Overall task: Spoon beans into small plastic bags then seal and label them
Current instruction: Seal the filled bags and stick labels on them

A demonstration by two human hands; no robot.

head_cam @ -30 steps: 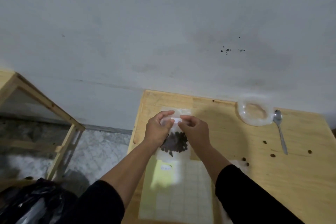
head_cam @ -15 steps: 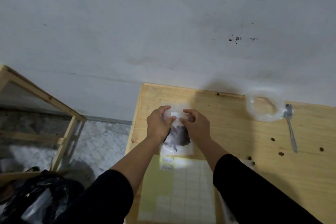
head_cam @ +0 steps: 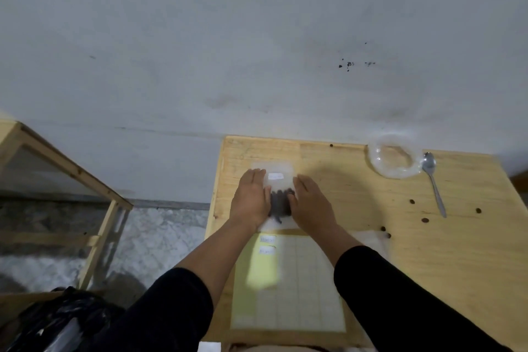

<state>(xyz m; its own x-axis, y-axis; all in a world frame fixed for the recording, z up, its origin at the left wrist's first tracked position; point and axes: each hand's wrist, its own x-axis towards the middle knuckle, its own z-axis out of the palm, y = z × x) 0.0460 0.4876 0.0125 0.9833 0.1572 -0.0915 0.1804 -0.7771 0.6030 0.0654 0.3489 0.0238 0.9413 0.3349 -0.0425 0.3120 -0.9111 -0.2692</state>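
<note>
a: what's different from a second ago?

b: a second ago you held the bag (head_cam: 278, 194) up off the table (head_cam: 357, 208), pinching its top between both hands. now it lies flat on the wood near the far left corner, and your left hand (head_cam: 251, 197) and right hand (head_cam: 310, 201) both rest on it with fingers straight, palms down, one on each side of the dark beans (head_cam: 281, 203).

a: so is it sealed?

b: probably, though the top edge is too blurred to be sure. a white label (head_cam: 275, 176) already sits on the bag above the beans, between your fingertips.

a: what does that mean for the job?

b: this bag looks filled, labelled and laid down, so you seem to be flattening it as a last touch. the label sheet (head_cam: 288, 280) is just in front of you, the spoon (head_cam: 433, 183) and the clear bowl (head_cam: 393, 158) well apart to the right, with stray beans (head_cam: 412, 201) scattered on the wood.
</note>
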